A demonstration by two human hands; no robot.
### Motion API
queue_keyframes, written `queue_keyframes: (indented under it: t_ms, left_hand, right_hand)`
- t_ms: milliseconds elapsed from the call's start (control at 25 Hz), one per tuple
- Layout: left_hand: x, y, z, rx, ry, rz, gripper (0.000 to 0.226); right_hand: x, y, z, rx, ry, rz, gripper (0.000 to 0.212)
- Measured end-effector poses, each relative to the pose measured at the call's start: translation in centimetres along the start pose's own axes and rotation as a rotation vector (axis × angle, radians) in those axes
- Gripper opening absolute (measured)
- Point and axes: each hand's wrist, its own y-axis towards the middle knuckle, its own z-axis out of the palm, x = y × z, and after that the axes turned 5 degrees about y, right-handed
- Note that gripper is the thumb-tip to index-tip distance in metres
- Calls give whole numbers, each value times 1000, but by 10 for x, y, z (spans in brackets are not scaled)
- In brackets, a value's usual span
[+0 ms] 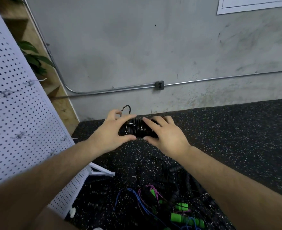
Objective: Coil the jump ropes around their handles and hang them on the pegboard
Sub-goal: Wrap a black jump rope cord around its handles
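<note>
Together, both hands, left (pixel 110 130) and right (pixel 166 131), grip a coiled black jump rope (pixel 137 129).

A white perforated pegboard (pixel 15 113) leans at the left, a leafy green plant (pixel 34 57) behind it, while a tangled heap of green-handled jump ropes (pixel 170 205) lies on the speckled black rubber floor (pixel 236 138) before the grey concrete wall (pixel 137 47).

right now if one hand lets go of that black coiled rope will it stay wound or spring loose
Probably springs loose: the black coiled rope looks thin and glossy, and one loop already sticks up behind the left hand. Likely light, since the right hand steadies it with spread fingers.
</note>
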Motion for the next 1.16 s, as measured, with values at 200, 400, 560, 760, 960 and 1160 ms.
queue_keyframes:
  t_ms: [200,400,560,760,960,1160]
  left_hand:
    - [66,-27,31,1,119,-31,80]
    - [151,-79,99,109,68,-259,77]
    - [212,-131,157,198,-56,-384,77]
    - [262,-188,225,364,-63,-481,77]
    - [303,-233,273,442,-47,-524,69]
    - [325,-258,318,496,-9,-537,65]
  right_hand:
    - [35,20,54,110,88,-36,70]
    - [73,30,156,385,254,-44,76]
    - [100,18,242,594,342,-64,74]
    - [126,-18,339,823,334,-51,74]
    - [156,-52,418,921,401,10,73]
    - [185,-75,471,967,437,148,62]
